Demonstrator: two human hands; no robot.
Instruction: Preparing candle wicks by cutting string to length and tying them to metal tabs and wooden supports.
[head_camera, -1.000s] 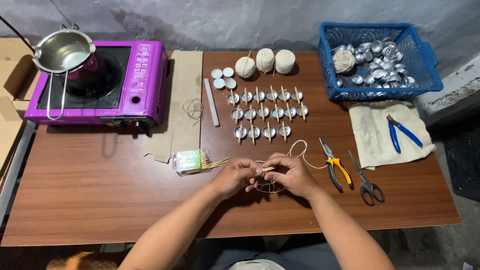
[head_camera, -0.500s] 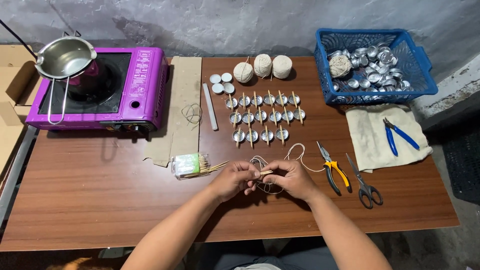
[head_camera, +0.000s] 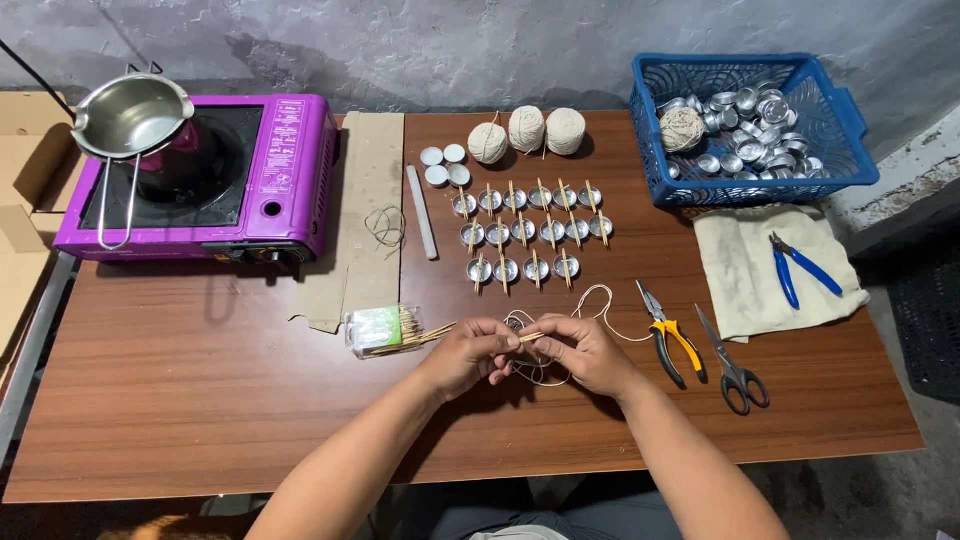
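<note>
A brown wooden table (head_camera: 200, 400) stands against a grey wall. Just below the rows of small metal cups (head_camera: 530, 235), the left hand (head_camera: 468, 355) and right hand (head_camera: 585, 352) meet, fingertips pinched together on a thin wooden stick (head_camera: 530, 338) and white string (head_camera: 590, 300). Yellow-handled pliers (head_camera: 672, 335) lie right of the hands.

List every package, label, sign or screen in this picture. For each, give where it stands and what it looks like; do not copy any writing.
Packet of wooden sticks: clear plastic bag with a green patch, lying open on the table just left of the left hand.
Label on the purple stove: tall strip of white print on its front panel, right of the burner.
Cardboard box: brown, open flaps, far left edge.
No screens or signs.
</note>
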